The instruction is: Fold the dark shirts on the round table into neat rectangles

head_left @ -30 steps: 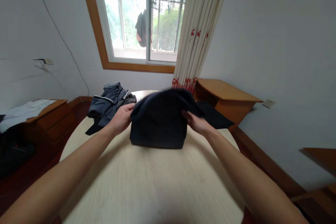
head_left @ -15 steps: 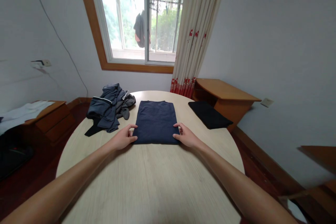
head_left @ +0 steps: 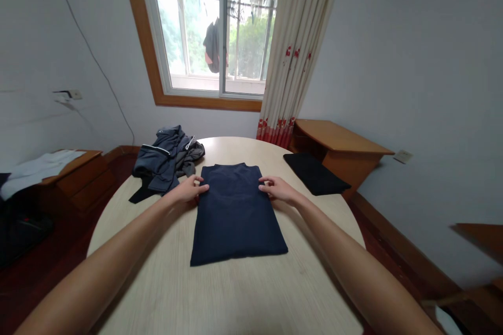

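A folded navy-blue garment (head_left: 238, 220) lies before me on the round table, with a short raised piece at its far edge. Its near edge is broad and smooth. My left hand (head_left: 189, 189) holds its left side near the far end, thumb on the top face and fingers curled at the edge. Opposite, my right hand (head_left: 277, 189) grips the right side in the same way. Part of the fingers is hidden at the cloth edges. I cannot tell whether the garment lies flat or is slightly raised.
A rumpled pile of dark grey clothes (head_left: 167, 157) sits at the table's far left. A folded black garment (head_left: 316, 174) lies at the right on the pale round table (head_left: 236, 298). Beyond stand a wooden desk (head_left: 341, 136), a curtain (head_left: 293, 52) and a window.
The navy garment has come toward me and now looks longer, its near edge well below my hands. My hands have moved slightly away from me, from its near corners to its far part.
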`<state>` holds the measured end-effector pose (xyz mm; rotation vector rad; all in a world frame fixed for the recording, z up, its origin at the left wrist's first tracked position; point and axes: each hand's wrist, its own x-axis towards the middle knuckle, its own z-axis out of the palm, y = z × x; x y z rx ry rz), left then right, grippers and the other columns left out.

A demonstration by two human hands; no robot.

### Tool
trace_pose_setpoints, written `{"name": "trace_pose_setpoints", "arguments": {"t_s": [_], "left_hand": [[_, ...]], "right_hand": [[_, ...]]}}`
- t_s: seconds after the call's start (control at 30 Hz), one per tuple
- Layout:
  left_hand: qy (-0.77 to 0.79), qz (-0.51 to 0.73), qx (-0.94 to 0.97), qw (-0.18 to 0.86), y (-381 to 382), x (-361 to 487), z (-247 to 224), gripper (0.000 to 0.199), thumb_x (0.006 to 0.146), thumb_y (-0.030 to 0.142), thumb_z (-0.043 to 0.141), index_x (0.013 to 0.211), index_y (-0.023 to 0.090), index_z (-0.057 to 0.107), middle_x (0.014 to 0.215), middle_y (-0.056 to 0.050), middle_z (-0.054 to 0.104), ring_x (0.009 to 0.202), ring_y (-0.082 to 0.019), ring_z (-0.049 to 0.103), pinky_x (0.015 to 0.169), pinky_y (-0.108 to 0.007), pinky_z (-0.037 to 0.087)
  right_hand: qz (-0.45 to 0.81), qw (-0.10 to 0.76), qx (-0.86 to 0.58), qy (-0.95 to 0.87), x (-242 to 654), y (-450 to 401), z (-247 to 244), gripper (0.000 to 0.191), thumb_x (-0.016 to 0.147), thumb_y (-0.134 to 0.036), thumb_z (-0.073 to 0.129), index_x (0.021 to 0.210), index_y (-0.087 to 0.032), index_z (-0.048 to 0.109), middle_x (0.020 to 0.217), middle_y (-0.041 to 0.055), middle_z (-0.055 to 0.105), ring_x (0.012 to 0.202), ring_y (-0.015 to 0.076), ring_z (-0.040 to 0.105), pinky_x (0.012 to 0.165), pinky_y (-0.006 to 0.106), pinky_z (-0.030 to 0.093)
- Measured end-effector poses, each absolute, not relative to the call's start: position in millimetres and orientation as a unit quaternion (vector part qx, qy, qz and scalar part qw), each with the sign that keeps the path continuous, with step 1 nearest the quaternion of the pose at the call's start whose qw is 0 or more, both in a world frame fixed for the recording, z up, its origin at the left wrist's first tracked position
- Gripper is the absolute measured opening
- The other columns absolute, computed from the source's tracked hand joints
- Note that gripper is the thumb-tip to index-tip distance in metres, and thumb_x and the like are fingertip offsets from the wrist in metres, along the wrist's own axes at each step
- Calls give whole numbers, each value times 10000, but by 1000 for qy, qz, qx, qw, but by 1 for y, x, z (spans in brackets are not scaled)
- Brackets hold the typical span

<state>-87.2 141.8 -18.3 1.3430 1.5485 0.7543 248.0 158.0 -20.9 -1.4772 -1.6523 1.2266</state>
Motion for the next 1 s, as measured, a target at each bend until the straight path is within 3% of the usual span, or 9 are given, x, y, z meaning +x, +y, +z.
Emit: {"name": "trace_pose_setpoints", "arguments": {"t_s": [0.17, 0.33, 0.5, 0.6, 0.7, 0.8, 0.87, 1.0], "left_hand": [[650, 426, 493, 391, 197, -76, -33, 569, 675, 279, 855, 1174, 129, 627, 619, 41, 598, 511, -123, 569, 478, -212, 432], [584, 530, 469, 397, 220, -76, -42, 443, 614, 223, 862, 1025, 125, 727, 720, -26, 692, 664, -164, 661, 626, -254, 530], [461, 611, 435, 474, 231, -86, -46, 444, 656, 201, 802, 1088, 131, 724, 976, -85, 757, 873, -187, 711, 877, -339, 568], [545, 561, 455, 425, 230, -94, -52, 463, 708, 162, 724, 1168, 113, 706, 1061, -128, 750, 962, -237, 713, 949, -408, 551], [632, 467, 567, 247, 220, -93, -54, 452, 780, 187, 660, 1216, 75, 690, 1257, -195, 684, 1170, -301, 647, 1072, -446, 470], [617, 359, 697, 70, 200, -70, -52, 490, 891, 320, 585, 1329, 106, 635, 1499, -189, 514, 1384, -322, 478, 1175, -464, 354], [579, 272, 768, 35, 185, -49, -52, 523, 958, 420, 495, 1411, 172, 579, 1588, -131, 419, 1466, -313, 373, 1206, -501, 289], [549, 112, 826, 64, 168, -37, -60, 610, 1004, 524, 352, 1541, 243, 424, 1665, -57, 257, 1543, -291, 205, 1231, -558, 171]], "right_hand": [[365, 398, -583, -607, 219, 213, -38, 358, 783, -182, 736, 1137, -130, 732, 1146, 119, 730, 1048, 233, 687, 950, 347, 540], [378, 450, -575, -569, 212, 241, -48, 417, 742, -143, 692, 1155, -110, 732, 1126, 123, 749, 978, 231, 715, 925, 375, 566], [401, 513, -491, -579, 214, 255, -53, 458, 782, -130, 598, 1227, -149, 705, 1180, 105, 739, 978, 203, 719, 921, 366, 573], [341, 448, -543, -623, 214, 253, -53, 497, 793, -83, 562, 1275, -115, 676, 1261, 147, 700, 1047, 221, 704, 982, 384, 540], [176, 343, -596, -705, 209, 240, -49, 492, 853, -121, 559, 1340, -89, 630, 1406, 189, 596, 1266, 269, 589, 1113, 419, 431], [60, 263, -558, -785, 193, 217, -43, 508, 950, -290, 541, 1433, -130, 554, 1542, 173, 460, 1424, 284, 424, 1187, 460, 317], [57, 208, -498, -840, 180, 202, -43, 550, 985, -397, 508, 1494, -189, 487, 1598, 128, 392, 1476, 264, 346, 1211, 477, 258], [100, 101, -480, -866, 178, 188, -53, 616, 1020, -529, 406, 1567, -248, 366, 1659, 76, 271, 1539, 250, 205, 1236, 523, 136]]}}
